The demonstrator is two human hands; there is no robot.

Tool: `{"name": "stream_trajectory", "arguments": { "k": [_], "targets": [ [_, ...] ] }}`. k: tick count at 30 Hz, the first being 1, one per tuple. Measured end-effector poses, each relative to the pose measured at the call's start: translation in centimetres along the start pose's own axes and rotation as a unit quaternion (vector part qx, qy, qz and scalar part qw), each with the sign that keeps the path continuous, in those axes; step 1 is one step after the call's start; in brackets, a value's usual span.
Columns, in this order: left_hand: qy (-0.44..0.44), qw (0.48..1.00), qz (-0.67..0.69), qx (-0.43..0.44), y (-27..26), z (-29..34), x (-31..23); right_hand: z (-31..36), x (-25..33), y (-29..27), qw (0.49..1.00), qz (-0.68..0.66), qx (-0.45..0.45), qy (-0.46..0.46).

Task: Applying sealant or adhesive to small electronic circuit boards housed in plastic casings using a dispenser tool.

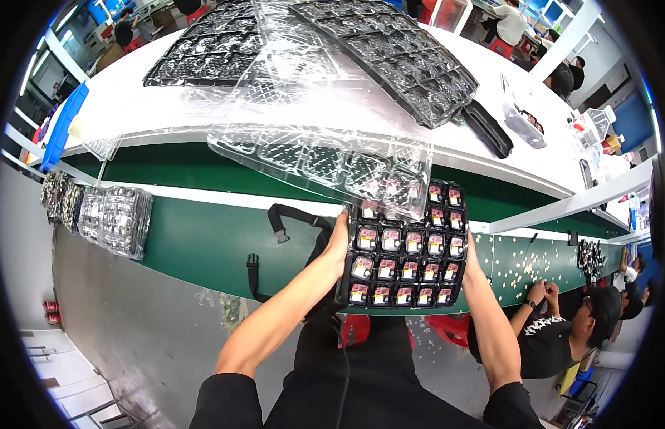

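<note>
Between my two hands is a black plastic tray (344,284), its pockets filled with rows of small square packs (409,270) with pink, white and yellow faces. My left hand (338,239) grips its left edge, with the fingers mostly hidden behind it. My right hand (470,254) closes on the opposite edge, its fingers also largely out of sight. A clear plastic tray (304,163) with moulded pockets lies tilted across the far left part of the black tray, covering some of the packs. Beneath is the green bench surface (196,243).
On the white raised shelf (182,107) lie more black trays (397,57) and clear plastic sheets. Stacked trays (118,218) stand at the far left. A black buckled strap (279,223) lies beside my left forearm. At right a co-worker's hands (543,292) work near scattered small pieces (529,268).
</note>
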State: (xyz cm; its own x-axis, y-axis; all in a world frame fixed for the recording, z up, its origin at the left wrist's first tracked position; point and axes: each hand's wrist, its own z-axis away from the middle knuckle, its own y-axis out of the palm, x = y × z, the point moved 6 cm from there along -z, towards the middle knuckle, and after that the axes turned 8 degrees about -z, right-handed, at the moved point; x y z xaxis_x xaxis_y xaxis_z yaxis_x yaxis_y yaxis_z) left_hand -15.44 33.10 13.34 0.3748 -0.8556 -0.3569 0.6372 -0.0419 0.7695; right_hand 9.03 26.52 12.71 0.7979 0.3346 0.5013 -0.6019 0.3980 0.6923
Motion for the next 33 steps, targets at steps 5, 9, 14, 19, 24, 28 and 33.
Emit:
{"name": "stream_trajectory", "arguments": {
  "k": [5, 9, 14, 19, 24, 28, 33],
  "targets": [
    [-0.005, 0.999, -0.010, -0.035, 0.3, 3.8, -3.5, -1.1, -0.8, 4.6, 1.000, 0.005, 0.003, 0.002],
    [0.055, 0.992, -0.036, -0.106, -2.8, 6.6, -6.4, -3.5, -2.9, 8.6, 0.999, 0.031, 0.020, 0.014],
    [0.089, 0.991, 0.006, -0.096, -6.1, 10.5, -10.0, -7.0, -7.8, 10.5, 0.991, 0.012, 0.109, 0.076],
    [0.110, 0.984, 0.001, -0.144, -12.1, 15.5, -12.9, -9.3, -14.0, 14.9, 0.986, 0.088, 0.075, 0.119],
    [0.105, 0.972, 0.008, -0.211, -20.1, 21.6, -16.1, -10.5, -22.2, 22.9, 0.980, 0.054, 0.102, 0.160],
    [0.115, 0.967, -0.005, -0.227, -25.2, 24.8, -18.4, -11.4, -28.3, 26.3, 0.975, 0.024, 0.097, 0.200],
    [0.118, 0.969, -0.024, -0.215, -32.0, 27.9, -20.8, -12.8, -36.1, 29.1, 0.968, -0.021, 0.086, 0.234]
  ]
}}
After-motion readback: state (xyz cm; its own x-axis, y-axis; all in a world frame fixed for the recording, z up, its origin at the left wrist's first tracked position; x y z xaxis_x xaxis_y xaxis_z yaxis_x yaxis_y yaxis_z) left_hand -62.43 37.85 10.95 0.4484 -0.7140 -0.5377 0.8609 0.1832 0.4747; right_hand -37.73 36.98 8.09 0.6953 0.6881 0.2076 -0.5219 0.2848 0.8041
